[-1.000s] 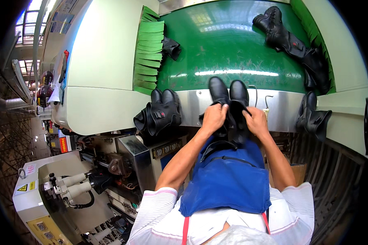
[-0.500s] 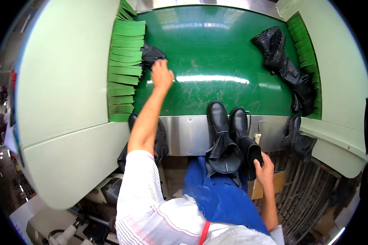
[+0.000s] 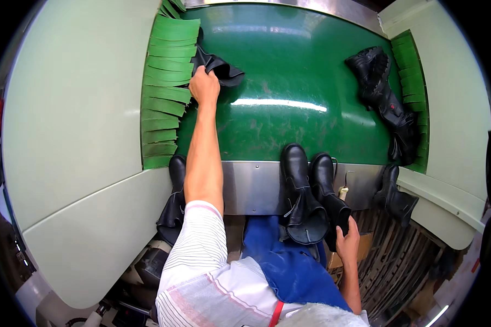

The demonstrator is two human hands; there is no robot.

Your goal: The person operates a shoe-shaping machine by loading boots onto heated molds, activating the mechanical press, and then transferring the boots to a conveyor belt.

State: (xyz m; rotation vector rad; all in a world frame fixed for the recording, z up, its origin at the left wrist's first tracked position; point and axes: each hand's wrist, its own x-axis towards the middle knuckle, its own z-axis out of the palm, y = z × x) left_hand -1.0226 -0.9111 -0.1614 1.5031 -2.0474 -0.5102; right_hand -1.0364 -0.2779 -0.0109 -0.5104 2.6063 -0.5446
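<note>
My left hand [image 3: 204, 87] reaches to the far left and grips a black boot [image 3: 226, 72] by its shaft. The rest of that boot goes behind the green strip curtain [image 3: 169, 71]. At the near edge two black boots lie toes away from me: a left one [image 3: 300, 201] and a right one [image 3: 324, 182]. My right hand [image 3: 348, 242] is closed on the top of the right one's shaft. Another black boot [image 3: 174, 201] lies beside my left forearm, which partly hides it.
The green belt [image 3: 289, 87] runs between two pale green housings. Black boots [image 3: 384, 98] lie at its right end, by a second strip curtain [image 3: 412, 98]. One more boot [image 3: 393, 191] rests on the metal ledge [image 3: 245, 188], near a hooked tool with a pale handle [image 3: 343, 192].
The boot in my left hand shows more of its shaft outside the curtain, now further over the belt. My right hand stays at the near boot. The whole view has shifted slightly.
</note>
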